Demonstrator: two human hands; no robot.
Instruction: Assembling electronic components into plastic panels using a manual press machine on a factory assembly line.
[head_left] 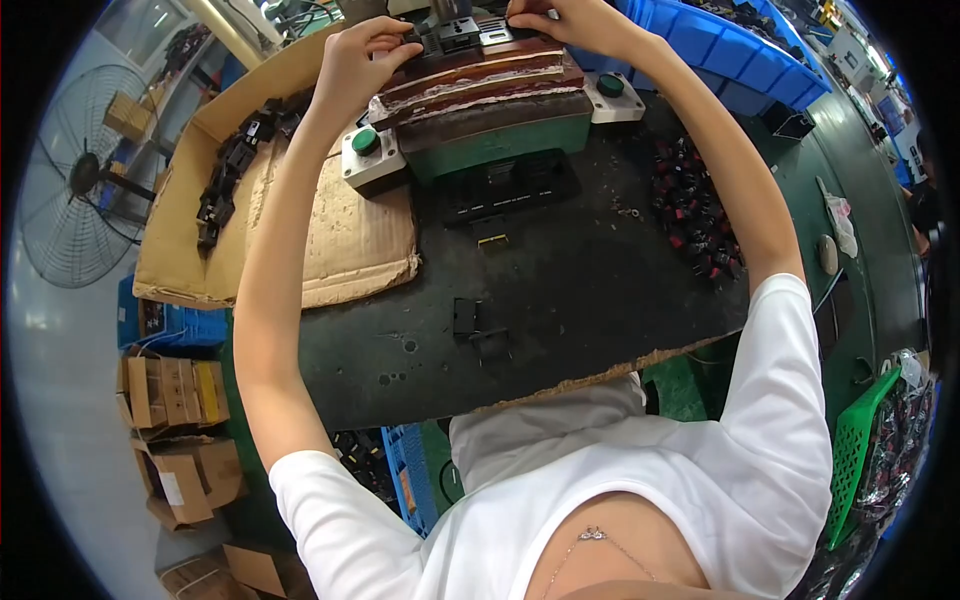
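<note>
At the top of the head view, both hands are at a fixture with a green base (500, 143) and brown layered blocks (480, 85). A black plastic part (460, 34) and a pale metal piece (494, 32) lie on its top. My left hand (362, 58) pinches at the fixture's left end, thumb and fingers together at the dark part's edge. My right hand (570, 24) is closed at the right end, its fingertips against the top. What either hand holds is too small to make out. Green push buttons on white boxes flank the base: a left button (365, 142) and a right button (610, 85).
A black panel (515, 188) lies before the fixture, with a small yellow-marked part (493, 241) and black pieces (466, 318) nearer. Small red-and-black parts (695, 215) are heaped right. A cardboard tray (345, 245) stands left, a blue bin (720, 45) at the back right.
</note>
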